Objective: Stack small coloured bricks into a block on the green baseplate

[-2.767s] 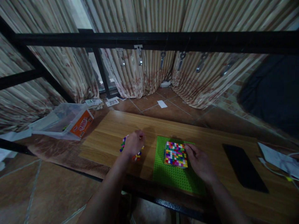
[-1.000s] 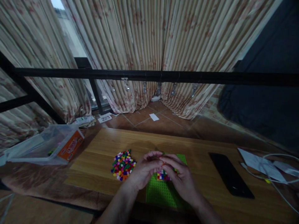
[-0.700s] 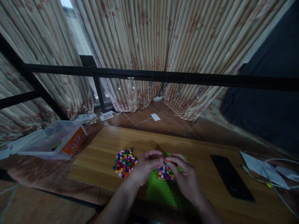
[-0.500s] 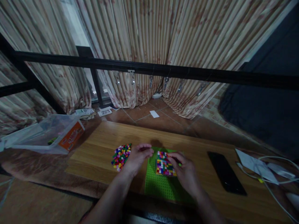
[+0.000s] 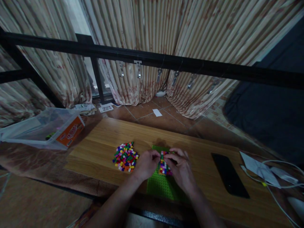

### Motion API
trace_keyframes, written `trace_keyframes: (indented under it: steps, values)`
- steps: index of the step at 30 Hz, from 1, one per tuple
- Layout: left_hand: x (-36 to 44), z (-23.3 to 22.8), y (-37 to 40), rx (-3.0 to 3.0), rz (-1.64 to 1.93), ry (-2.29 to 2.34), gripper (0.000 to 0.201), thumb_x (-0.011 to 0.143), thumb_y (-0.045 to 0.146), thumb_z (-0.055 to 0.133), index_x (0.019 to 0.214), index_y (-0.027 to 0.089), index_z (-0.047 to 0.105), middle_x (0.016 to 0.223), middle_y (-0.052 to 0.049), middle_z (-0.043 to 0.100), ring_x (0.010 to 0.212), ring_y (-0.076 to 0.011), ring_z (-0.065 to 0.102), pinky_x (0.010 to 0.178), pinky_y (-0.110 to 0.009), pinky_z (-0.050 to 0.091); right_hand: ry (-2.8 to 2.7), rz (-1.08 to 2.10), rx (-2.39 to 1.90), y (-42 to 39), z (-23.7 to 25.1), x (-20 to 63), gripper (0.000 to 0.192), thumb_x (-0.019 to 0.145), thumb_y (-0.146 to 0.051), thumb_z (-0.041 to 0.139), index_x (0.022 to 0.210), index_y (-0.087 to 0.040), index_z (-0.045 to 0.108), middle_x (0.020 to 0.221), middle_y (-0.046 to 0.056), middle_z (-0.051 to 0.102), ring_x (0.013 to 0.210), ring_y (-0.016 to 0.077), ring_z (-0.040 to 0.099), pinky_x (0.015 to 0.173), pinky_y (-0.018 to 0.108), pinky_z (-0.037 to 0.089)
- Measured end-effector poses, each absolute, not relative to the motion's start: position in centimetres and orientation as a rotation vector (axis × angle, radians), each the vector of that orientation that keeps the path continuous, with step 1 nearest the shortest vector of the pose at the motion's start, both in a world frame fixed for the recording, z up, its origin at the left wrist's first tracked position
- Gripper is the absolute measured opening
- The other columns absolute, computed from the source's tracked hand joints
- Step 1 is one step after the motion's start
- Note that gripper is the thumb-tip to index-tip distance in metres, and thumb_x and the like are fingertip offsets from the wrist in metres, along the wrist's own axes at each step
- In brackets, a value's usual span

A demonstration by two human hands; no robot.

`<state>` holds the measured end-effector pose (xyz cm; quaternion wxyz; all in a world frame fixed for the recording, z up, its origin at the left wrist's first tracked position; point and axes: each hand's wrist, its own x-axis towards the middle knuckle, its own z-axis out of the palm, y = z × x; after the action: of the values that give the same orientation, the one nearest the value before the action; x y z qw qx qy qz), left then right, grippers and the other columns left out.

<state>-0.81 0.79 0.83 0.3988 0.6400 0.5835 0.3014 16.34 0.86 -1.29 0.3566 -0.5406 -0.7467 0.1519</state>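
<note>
nearest the camera, two bare forearms reach in from the bottom edge over the near rim of the wooden counter [image 5: 99, 148]. the left hand [image 5: 146, 164] and the right hand [image 5: 180, 169] meet over the far part of a green studded baseplate [image 5: 161, 186] that lies flat on the counter. between them sits a multicoloured block of small bricks [image 5: 163, 164], resting on the baseplate. the left hand's grip is closed against the block's left side, fingers curled in, and the right hand's grip is closed on its right side and far corner (the fingertips hide whether any single brick is pinched there). just left of the left hand, apart from it, a loose pile of small coloured bricks [image 5: 125, 156] is spread on the bare wood. to the right of the hands, well apart, a dark phone [image 5: 229, 179] lies face up on the counter, and past it at the right end lie white papers [image 5: 255, 163] and a white cable [image 5: 280, 185]. farther off to the left, beyond the counter, a clear plastic box with an orange label [image 5: 51, 128] stands on the floor. a black metal rail [image 5: 166, 63] crosses the view above, with striped curtains [image 5: 154, 38] hanging behind it.
</note>
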Motion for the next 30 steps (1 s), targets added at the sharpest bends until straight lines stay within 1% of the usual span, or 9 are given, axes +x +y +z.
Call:
trace_keyframes:
  steps: [4,9,15,22,27,30]
  values:
    - [-0.8,0.6,0.8,1.651,0.761,1.487,0.021,0.083,0.024,0.051,0.085,0.02,0.072,0.083,-0.003,0.073,0.078,-0.0164,0.066,0.072,-0.024,0.048,-1.855,0.415,-1.393,1.1,-1.4,16.1,0.01,0.082,-0.031,0.065,0.08,-0.029,0.074,0.107,0.005,0.063,0.103,0.0264,0.053,0.09,0.044,0.042]
    - [-0.7,0.9,0.7,1.665,0.752,1.494,0.021,0.083,0.022,0.052,0.084,0.02,0.072,0.084,-0.002,0.073,0.079,-0.0159,0.066,0.072,-0.024,0.048,-1.795,0.519,-1.403,1.3,-1.5,16.1,0.01,0.079,-0.033,0.066,0.084,-0.026,0.071,0.104,0.006,0.064,0.104,0.0261,0.055,0.091,0.043,0.042]
    - [-0.6,0.8,0.7,1.665,0.737,1.498,0.023,0.084,0.024,0.051,0.086,0.021,0.073,0.08,-0.002,0.073,0.074,-0.0153,0.065,0.069,-0.023,0.048,-1.765,0.767,-1.495,2.0,-1.8,16.7,0.021,0.076,-0.039,0.066,0.091,-0.025,0.067,0.095,0.003,0.066,0.091,0.0228,0.06,0.082,0.036,0.045]
    - [-0.4,0.5,0.6,1.689,0.748,1.521,0.023,0.084,0.023,0.05,0.084,0.019,0.073,0.079,-0.002,0.073,0.072,-0.0146,0.065,0.068,-0.023,0.047,-1.815,0.866,-1.528,2.5,-1.5,16.8,0.019,0.074,-0.038,0.066,0.088,-0.025,0.065,0.084,0.0,0.065,0.084,0.021,0.058,0.077,0.033,0.043]
    - [-0.6,0.6,0.8,1.623,0.78,1.489,0.021,0.082,0.024,0.053,0.083,0.018,0.073,0.081,-0.003,0.073,0.077,-0.0158,0.065,0.07,-0.024,0.048,-1.775,0.882,-1.497,2.3,-1.8,16.9,0.023,0.074,-0.04,0.067,0.091,-0.024,0.066,0.087,0.001,0.065,0.083,0.0207,0.059,0.077,0.034,0.045]
    - [-1.0,0.3,1.1,1.524,0.882,1.423,0.018,0.08,0.023,0.055,0.085,0.017,0.072,0.082,-0.003,0.073,0.078,-0.0163,0.066,0.071,-0.025,0.049,-1.72,0.822,-1.432,1.9,-1.6,17.2,0.027,0.076,-0.041,0.067,0.096,-0.024,0.067,0.097,0.003,0.067,0.093,0.0226,0.061,0.085,0.038,0.045]
